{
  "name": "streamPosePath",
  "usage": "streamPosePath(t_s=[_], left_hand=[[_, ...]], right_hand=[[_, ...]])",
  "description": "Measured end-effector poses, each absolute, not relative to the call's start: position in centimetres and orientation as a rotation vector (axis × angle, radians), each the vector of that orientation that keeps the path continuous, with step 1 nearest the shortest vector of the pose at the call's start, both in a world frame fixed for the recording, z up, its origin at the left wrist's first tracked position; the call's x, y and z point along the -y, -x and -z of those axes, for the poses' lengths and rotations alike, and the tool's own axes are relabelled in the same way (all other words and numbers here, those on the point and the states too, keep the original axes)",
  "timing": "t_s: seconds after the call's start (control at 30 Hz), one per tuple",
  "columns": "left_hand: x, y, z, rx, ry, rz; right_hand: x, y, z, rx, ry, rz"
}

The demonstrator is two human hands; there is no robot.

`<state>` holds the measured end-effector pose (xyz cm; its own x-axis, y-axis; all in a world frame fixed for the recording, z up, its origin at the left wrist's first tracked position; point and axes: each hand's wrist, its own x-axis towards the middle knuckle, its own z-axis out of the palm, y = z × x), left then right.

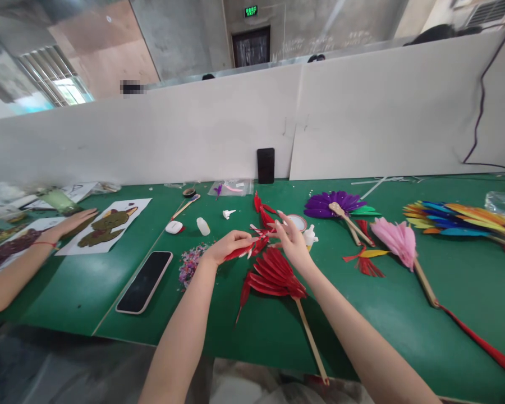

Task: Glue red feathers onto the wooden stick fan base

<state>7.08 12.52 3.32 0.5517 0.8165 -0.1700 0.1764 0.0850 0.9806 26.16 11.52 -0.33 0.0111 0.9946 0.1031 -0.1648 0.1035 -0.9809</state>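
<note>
My left hand [230, 247] is closed on a small bunch of red feathers [240, 252]. My right hand [293, 244] is beside it with its fingers spread, the tips at more loose red feathers [261, 210]; whether it pinches any of them is unclear. Just below both hands a red feather fan [275, 272] lies on the table, its wooden handle [312, 339] pointing toward me. One separate red feather [244, 292] rests at the fan's left side. Partly hidden behind my right hand are a small white nozzle bottle [311, 235] and a round white lid-like piece [298, 223].
On the green table [219, 331], a phone [145, 282] and colourful scraps [192, 264] lie left. Purple [326, 203], pink [398, 241] and multicoloured [458, 216] feather fans lie right. Another person's arm [29, 255] reaches in from the left. A white partition [172, 134] stands behind.
</note>
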Motion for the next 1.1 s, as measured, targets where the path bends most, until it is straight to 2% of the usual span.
streamPosePath(t_s=[0.2,1.1], left_hand=[[-12.6,-7.6,-2.6,-0.819,-1.342,-0.649],[-11.8,-10.7,-1.3,-0.494,-1.099,-0.734]], right_hand=[[-10.5,-25.8,-1.3,1.255,0.851,-1.143],[-9.5,-25.6,-1.9,1.204,0.882,-0.988]])
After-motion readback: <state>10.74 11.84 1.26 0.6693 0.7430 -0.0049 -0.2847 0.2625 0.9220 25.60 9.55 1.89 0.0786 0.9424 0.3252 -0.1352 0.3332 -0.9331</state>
